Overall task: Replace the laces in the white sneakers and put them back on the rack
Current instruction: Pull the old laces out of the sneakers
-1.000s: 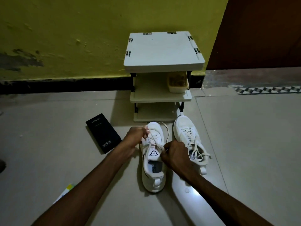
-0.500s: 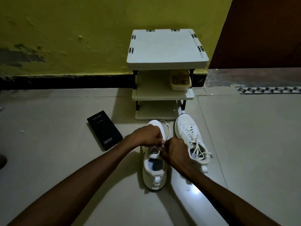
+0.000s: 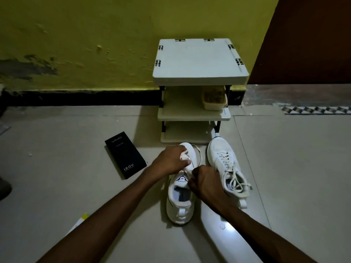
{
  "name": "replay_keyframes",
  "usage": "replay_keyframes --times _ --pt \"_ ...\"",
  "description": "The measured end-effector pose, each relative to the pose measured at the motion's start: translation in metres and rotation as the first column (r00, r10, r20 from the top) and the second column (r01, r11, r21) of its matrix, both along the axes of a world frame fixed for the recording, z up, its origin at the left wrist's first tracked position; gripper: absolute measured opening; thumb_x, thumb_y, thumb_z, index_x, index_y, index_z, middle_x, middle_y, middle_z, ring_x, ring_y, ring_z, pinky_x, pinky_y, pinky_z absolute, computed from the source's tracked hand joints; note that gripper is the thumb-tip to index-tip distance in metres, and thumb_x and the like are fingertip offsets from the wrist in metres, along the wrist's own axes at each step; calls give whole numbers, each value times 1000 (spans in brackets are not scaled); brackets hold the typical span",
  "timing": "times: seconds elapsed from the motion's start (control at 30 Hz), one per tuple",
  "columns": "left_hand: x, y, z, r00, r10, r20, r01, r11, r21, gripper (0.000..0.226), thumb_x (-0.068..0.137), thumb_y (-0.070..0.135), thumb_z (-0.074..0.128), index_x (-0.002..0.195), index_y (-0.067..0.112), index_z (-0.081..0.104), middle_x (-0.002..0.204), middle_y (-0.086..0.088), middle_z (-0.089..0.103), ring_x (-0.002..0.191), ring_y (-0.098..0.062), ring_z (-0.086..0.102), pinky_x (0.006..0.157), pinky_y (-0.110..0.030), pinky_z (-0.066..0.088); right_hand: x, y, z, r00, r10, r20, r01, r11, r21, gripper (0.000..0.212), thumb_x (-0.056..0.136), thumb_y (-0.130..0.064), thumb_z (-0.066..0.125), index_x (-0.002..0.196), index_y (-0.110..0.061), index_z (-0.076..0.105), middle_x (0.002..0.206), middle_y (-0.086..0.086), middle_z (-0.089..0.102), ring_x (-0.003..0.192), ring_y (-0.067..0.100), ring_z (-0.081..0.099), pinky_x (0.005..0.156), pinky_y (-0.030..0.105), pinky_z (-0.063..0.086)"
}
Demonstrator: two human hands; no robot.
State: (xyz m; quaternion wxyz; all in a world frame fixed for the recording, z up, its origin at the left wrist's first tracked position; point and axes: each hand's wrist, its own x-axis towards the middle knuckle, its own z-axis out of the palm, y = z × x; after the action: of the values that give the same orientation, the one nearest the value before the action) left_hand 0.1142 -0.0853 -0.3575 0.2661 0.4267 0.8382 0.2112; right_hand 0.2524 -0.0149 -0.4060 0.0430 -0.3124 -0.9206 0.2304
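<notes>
Sneaker [image 3: 180, 203] beneath left hand [image 3: 171, 160], right hand [image 3: 204, 182] (both pinch lace [image 3: 184, 156]).

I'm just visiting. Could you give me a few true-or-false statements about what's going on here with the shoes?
1. The left hand and right hand both grip the lace of the left sneaker. True.
2. The right sneaker sits on the rack. False: it lies on the floor before it.
3. A black box lies left of the sneakers. True.
4. The right sneaker has no lace. False: it is laced.
</notes>
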Motion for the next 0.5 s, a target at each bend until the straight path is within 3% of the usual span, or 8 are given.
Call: replay_keyframes --times 0.07,0.17,0.23,0.27,0.3,0.37,0.43,0.5 --pt "7 -2 -7 962 -106 -252 65 984 -166 27 88 36 64 104 16 70 106 -9 68 99 -25 63 70 -27 41 0 1 0 1000 2 -23 -2 1000 -12 32 79 -28 64 56 -21 44 54 -4 45 48 12 45 47 23 30" --pt "16 -6 -20 917 -188 -352 115 969 -219 18 88 31 62 83 17 72 85 -7 69 83 -23 64 64 -27 37 -1 2 0 1000 6 -21 -6 1000 -20 25 80 -31 66 61 -20 55 55 -3 48 48 10 45 48 22 31" --pt "13 -10 -21 990 -29 -141 30 999 9 19 89 18 60 75 20 72 81 0 69 78 -15 62 66 -20 40 1 3 0 999 -15 -38 13 999 -51 29 76 -28 68 56 -19 49 51 -4 44 47 10 42 47 24 31" --pt "11 -11 -17 989 113 92 -128 978 167 25 89 10 58 69 19 69 83 3 68 78 -12 60 66 -16 41 3 4 0 999 -22 -48 19 998 -63 34 74 -27 68 52 -18 44 49 -4 41 46 9 41 46 25 31" --pt "8 -13 -11 895 250 370 -363 890 277 30 90 2 54 66 17 65 88 3 66 80 -10 57 68 -16 42 3 5 0 998 -19 -53 16 998 -64 37 74 -26 68 50 -18 40 47 -5 39 45 8 40 45 25 30" --pt "-1 -15 -3 495 269 826 -766 583 270 32 91 -8 44 70 13 57 88 0 62 82 -13 53 74 -24 44 4 6 0 998 -5 -56 1 997 -78 42 74 -26 70 49 -18 37 46 -5 36 43 5 36 43 21 26" --pt "-7 -18 5 99 7 995 -925 370 89 29 94 -5 38 76 12 55 80 -3 60 76 -15 55 81 -32 47 2 7 1 998 10 -55 -15 997 -82 42 73 -26 70 48 -17 38 44 -4 34 42 5 34 42 21 23" --pt "-12 -22 11 9 -114 993 -933 357 49 30 97 1 35 77 14 52 74 -2 59 62 -12 55 65 -28 50 0 7 0 999 16 -44 -19 997 -78 36 73 -27 69 50 -15 43 44 -3 36 41 7 35 42 24 26"
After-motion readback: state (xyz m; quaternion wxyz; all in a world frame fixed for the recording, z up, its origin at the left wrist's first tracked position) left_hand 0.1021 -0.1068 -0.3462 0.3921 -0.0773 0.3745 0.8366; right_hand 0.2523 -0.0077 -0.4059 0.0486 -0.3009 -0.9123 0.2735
